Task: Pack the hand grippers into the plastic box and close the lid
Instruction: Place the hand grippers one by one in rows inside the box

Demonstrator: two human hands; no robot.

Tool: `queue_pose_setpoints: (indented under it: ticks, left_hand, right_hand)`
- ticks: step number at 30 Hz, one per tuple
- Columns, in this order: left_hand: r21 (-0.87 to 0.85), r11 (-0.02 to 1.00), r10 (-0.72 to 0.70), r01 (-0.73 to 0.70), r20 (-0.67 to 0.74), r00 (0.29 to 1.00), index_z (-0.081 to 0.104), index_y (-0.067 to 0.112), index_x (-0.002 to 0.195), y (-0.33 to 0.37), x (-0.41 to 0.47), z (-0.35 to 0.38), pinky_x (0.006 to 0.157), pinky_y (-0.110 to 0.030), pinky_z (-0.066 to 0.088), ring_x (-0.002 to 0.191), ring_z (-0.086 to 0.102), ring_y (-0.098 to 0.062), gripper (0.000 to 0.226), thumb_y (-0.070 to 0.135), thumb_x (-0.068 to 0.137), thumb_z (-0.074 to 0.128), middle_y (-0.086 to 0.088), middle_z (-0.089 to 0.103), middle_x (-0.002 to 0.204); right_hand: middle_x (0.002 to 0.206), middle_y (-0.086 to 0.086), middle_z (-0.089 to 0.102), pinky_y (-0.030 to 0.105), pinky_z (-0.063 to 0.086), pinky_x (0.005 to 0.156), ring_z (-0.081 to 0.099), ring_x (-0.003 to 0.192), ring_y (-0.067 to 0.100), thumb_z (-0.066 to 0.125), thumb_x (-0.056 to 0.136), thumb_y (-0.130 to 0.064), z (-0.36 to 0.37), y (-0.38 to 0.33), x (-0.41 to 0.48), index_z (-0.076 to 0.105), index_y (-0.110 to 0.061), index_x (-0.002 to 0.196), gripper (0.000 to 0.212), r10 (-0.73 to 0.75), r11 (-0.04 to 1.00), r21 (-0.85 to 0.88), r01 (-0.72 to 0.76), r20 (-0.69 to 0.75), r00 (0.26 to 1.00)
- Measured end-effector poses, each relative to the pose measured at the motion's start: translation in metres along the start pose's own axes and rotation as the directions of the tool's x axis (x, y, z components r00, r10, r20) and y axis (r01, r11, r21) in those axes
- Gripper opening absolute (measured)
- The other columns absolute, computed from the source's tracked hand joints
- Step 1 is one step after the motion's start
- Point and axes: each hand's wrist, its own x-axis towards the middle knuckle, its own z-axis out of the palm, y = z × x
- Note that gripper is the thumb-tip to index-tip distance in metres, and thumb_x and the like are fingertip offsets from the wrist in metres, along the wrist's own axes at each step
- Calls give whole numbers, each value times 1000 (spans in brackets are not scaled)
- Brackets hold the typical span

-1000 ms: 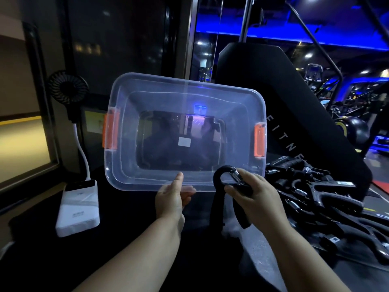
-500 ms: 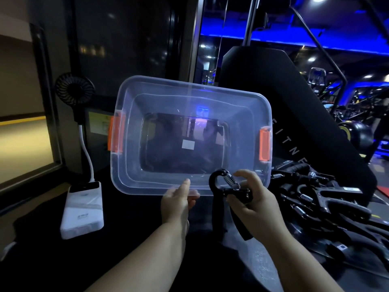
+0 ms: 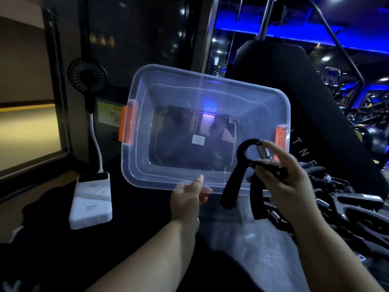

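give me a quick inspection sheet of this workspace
surface: dark tabletop
job's things: clear plastic box tilted open toward the camera, empty; one black hand gripper held before its right corner; pile of hand grippers at right; lid not seen
clutter: white power bank, small black fan
grippers: left hand grips the box's near rim; right hand holds the hand gripper
cables: white stalk joins fan to power bank
surroundings: gym machines, blue lighting
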Motion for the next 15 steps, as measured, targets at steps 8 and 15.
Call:
queue_pose_setpoints:
  ticks: [8, 15]
  left_hand:
    - [-6, 1000, -14, 14, -44, 999, 52, 12, 76, -1, 4, 1, 61, -26, 47, 65, 59, -18, 27, 27, 78, 74, -10, 68, 69]
    - [-3, 1000, -25, 25, -100, 995, 56, 11, 80, -1, 5, 1, 65, -27, 47, 62, 63, -17, 24, 31, 85, 67, -5, 68, 56]
  right_hand:
    - [84, 2, 70, 22, 49, 67, 68, 75, 24, 65, 87, -12, 13, 33, 55, 53, -50, 122, 53, 37, 980, -184, -75, -199, 979]
    - [83, 2, 61, 24, 38, 71, 57, 76, 22, 58, 91, -21, 38, 69, 76, 46, -40, 137, 51, 117, 880, -444, -171, -145, 982]
